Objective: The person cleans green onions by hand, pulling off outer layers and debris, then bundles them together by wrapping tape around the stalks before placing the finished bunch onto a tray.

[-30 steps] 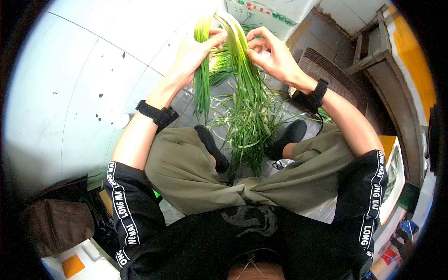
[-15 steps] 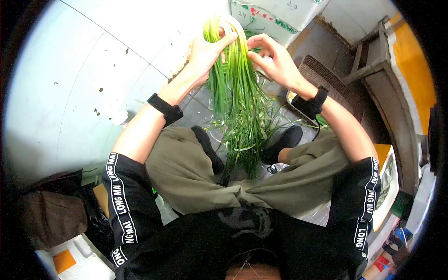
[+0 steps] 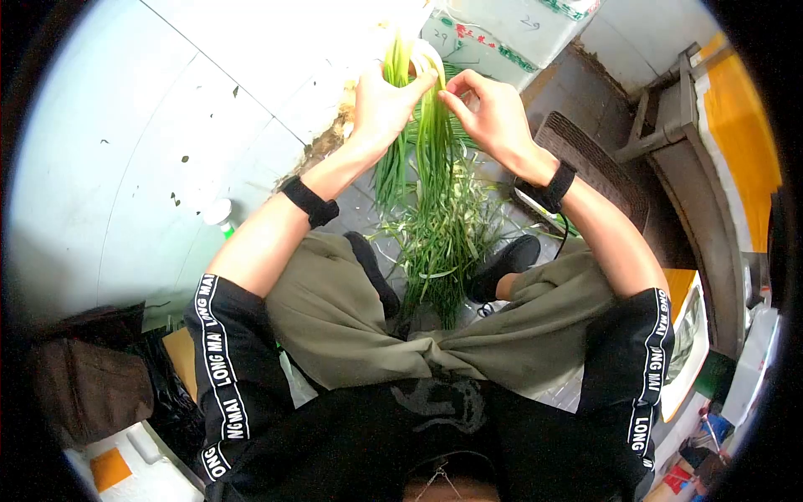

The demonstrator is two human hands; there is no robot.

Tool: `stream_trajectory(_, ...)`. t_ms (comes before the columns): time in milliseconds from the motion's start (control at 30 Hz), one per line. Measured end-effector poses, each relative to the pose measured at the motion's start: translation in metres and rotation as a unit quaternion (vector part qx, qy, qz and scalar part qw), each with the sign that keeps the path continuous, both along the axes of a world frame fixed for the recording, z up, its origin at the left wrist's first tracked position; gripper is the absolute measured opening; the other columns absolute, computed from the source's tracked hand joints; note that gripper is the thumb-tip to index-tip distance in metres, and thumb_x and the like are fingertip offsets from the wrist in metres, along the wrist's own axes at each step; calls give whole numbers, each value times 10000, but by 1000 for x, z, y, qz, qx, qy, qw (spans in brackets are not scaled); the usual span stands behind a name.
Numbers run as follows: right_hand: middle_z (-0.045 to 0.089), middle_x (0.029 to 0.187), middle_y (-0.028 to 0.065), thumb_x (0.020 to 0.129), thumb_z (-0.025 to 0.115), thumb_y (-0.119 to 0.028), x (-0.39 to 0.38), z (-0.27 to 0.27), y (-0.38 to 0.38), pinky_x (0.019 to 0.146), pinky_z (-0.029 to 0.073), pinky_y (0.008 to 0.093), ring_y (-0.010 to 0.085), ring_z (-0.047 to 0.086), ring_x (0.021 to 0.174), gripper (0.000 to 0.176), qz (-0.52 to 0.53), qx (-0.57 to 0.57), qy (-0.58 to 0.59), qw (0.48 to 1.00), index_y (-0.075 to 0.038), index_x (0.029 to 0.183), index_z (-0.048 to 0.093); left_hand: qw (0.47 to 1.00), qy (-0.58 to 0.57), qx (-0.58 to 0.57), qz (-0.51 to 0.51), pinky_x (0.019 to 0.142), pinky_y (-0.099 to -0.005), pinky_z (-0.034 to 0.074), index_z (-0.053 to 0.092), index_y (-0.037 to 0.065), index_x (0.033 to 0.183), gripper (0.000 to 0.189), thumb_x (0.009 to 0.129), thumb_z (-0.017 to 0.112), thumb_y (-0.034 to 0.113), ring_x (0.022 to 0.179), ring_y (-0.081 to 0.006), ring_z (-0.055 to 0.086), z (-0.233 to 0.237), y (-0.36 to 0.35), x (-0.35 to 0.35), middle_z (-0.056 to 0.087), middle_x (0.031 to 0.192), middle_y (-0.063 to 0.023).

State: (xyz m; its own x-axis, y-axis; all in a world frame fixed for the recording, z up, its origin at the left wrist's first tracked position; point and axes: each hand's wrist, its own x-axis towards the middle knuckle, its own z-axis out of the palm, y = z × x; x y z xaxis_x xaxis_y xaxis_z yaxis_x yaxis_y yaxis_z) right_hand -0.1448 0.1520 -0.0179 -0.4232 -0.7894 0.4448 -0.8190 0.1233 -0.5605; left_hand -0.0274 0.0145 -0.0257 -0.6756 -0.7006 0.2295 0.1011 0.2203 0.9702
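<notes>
My left hand point(image 3: 385, 109) is closed around a bunch of garlic chives point(image 3: 432, 142), held up in front of me. The pale stem ends bend over at the top and the green leaves hang down. At the bunch's right side my right hand point(image 3: 495, 115) pinches the chives between thumb and forefinger; the exact strands are too small to make out. Below, a loose pile of chives and leaf scraps point(image 3: 443, 238) lies on the floor between my shoes.
White foam boxes point(image 3: 493, 42) stand beyond my hands. A brown woven basket point(image 3: 598, 163) sits right, near a wooden frame point(image 3: 661, 125). Left are a pale tiled wall point(image 3: 209, 109) and a white bottle point(image 3: 217, 211). A dark brown bag point(image 3: 96, 389) is at lower left.
The view has shifted slightly, so the hands appear lower. My right fingertips have come closer together against the chives. The hanging bunch now looks split into two narrower parts.
</notes>
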Motion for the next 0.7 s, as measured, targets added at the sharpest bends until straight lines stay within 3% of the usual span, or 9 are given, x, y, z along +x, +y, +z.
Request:
stream_trajectory(100, 710, 829, 146, 900, 689, -212, 2, 5, -2, 676, 534, 382, 309, 696, 751, 187, 17, 19, 20, 999, -30, 934, 659, 998, -28, -40, 27, 600, -311, 509, 686, -23, 922, 311, 814, 761, 259, 617, -139, 620, -3, -3, 1, 674, 725, -61)
stream_trajectory(167, 706, 830, 162, 912, 656, -217, 1, 11, -4, 683, 535, 422, 359, 684, 761, 185, 24, 80, 121, 989, -33, 936, 659, 994, -77, -70, 18, 709, -350, 530, 684, -15, 987, 326, 819, 727, 262, 710, -203, 668, -5, -4, 0, 703, 782, -103)
stream_trajectory(300, 703, 850, 176, 912, 645, -232, -1, 16, -13, 693, 533, 449, 381, 672, 790, 201, 43, 130, 200, 970, -32, 930, 655, 994, -73, -77, 24, 780, -367, 527, 663, -3, 1065, 361, 821, 703, 260, 770, -244, 688, -11, -4, -5, 715, 845, -129)
stream_trajectory(400, 701, 840, 166, 905, 653, -242, -7, 15, -17, 680, 529, 420, 337, 680, 737, 222, 46, 174, 146, 973, -23, 942, 656, 995, -86, -45, 15, 685, -339, 529, 638, -4, 1098, 359, 840, 688, 242, 713, -194, 664, -11, -4, -3, 701, 846, -108)
stream_trajectory(467, 691, 786, 180, 868, 655, -274, -17, 12, -19, 706, 549, 421, 335, 686, 723, 283, 106, 120, -13, 987, 4, 919, 673, 993, -80, 71, -43, 575, -295, 497, 627, 10, 1086, 306, 860, 671, 212, 663, -137, 621, -12, -9, 0, 667, 817, -73)
stream_trajectory(500, 695, 779, 162, 849, 678, -289, -22, 13, -20, 711, 544, 367, 265, 680, 691, 307, 93, 139, -54, 984, 8, 923, 698, 993, -77, 72, -43, 575, -295, 497, 627, 10, 1086, 306, 860, 671, 212, 663, -137, 621, -11, -10, 0, 667, 817, -73)
stream_trajectory(567, 686, 758, 142, 851, 682, -282, -35, 14, -16, 698, 537, 354, 228, 668, 685, 299, 96, 145, -70, 982, 7, 922, 696, 989, -86, 99, -71, 507, -258, 454, 614, 25, 1088, 272, 860, 675, 162, 633, -95, 581, -9, -9, -4, 633, 800, -33)
stream_trajectory(633, 669, 730, 69, 870, 690, -265, -44, 13, -15, 657, 514, 312, 120, 623, 690, 275, 124, 165, -122, 971, 8, 909, 691, 988, -80, 92, -94, 521, -257, 464, 598, 25, 1123, 323, 840, 698, 145, 647, -97, 586, -13, -10, -6, 637, 833, -32)
stream_trajectory(700, 670, 738, 53, 883, 688, -258, -49, 9, -15, 648, 510, 304, 106, 623, 699, 266, 148, 166, -137, 965, 7, 900, 692, 987, -77, 83, -118, 535, -257, 474, 581, 26, 1158, 380, 820, 722, 128, 660, -99, 591, -17, -11, -8, 642, 865, -31)
